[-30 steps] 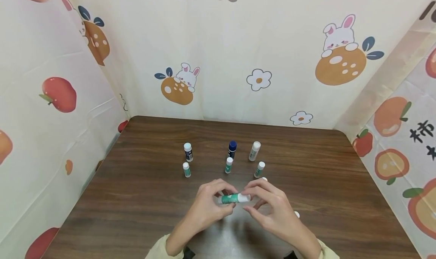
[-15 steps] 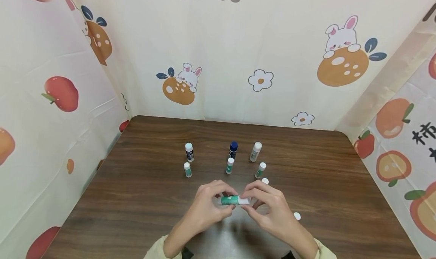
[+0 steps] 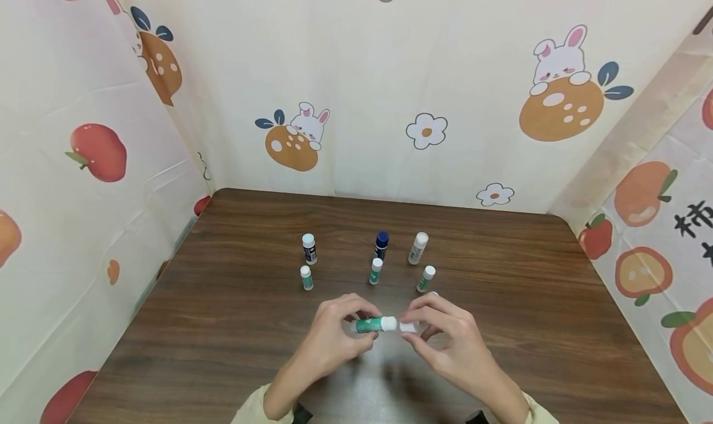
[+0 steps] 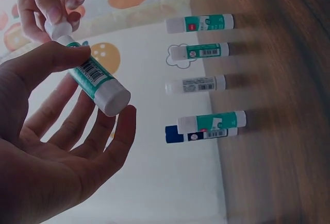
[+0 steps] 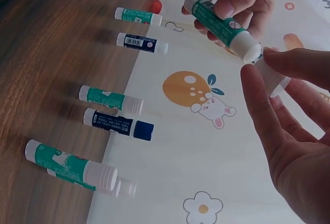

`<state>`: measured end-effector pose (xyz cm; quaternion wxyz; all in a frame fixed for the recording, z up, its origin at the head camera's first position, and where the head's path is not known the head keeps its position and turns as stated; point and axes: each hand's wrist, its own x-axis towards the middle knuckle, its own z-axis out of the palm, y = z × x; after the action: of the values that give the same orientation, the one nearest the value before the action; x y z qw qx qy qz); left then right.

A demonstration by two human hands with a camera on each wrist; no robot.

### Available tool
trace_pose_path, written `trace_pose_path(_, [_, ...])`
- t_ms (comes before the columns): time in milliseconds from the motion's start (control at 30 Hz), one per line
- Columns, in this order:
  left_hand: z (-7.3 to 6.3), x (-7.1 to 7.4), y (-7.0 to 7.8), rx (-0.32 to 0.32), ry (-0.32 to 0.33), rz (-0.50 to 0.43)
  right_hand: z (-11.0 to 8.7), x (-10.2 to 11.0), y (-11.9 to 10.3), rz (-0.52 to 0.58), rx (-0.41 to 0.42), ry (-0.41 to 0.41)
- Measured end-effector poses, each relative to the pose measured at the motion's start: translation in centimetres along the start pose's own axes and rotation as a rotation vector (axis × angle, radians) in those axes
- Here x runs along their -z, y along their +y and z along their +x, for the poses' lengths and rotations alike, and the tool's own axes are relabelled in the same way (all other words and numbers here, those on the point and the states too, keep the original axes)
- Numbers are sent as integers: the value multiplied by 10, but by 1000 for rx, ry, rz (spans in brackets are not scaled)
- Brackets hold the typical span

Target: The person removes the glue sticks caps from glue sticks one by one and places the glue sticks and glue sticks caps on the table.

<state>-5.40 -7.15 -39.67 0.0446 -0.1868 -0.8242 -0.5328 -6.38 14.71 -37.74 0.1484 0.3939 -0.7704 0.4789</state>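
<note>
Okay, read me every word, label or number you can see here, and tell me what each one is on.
"Juice", cut off at the top: brown letters on the cream cartoon-print backdrop cloth.
Black Chinese characters, partly cut off, not readable for certain: right-hand side curtain.
Barcode and small print, too blurred to read: green-and-white glue stick held in both hands.
Labels on the standing glue sticks: too small to read.

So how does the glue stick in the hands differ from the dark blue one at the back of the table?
The held glue stick has a green label and white ends; the dark blue stick has a blue cap and dark body. The held one lies sideways between the left hand and right hand, with its white cap pulled off; the blue one stands upright, capped, on the table. Both are small cylinders.
</note>
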Motion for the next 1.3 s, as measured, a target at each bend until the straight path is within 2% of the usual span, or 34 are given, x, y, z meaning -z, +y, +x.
trace_pose_path(300, [-3,2,-14,21,80,-47,-5,7,3,-31,7,25])
trace_pose_path(467, [-5,5,-18,75,99,-71,-8,11,4,-62,-12,32])
trace_pose_path(533, [-5,8,-15,100,105,-86,-9,13,5,-69,-20,31])
trace_pose_path(733, [-6,21,8,131,116,-102,-11,15,7,-85,-19,44])
trace_pose_path(833, [-6,25,11,166,124,-87,-13,17,7,-88,-44,41])
trace_pose_path(900, [-6,25,7,179,139,-86,-14,17,7,-90,-58,39])
trace_pose_path(1033, [-8,22,-12,207,170,-103,-15,19,6,-92,-81,35])
trace_pose_path(1133, [-9,22,-26,219,176,-106,-15,20,7,-97,-62,44])
trace_pose_path(1300, [-9,25,-33,217,190,-98,-17,21,8,-101,-67,46])
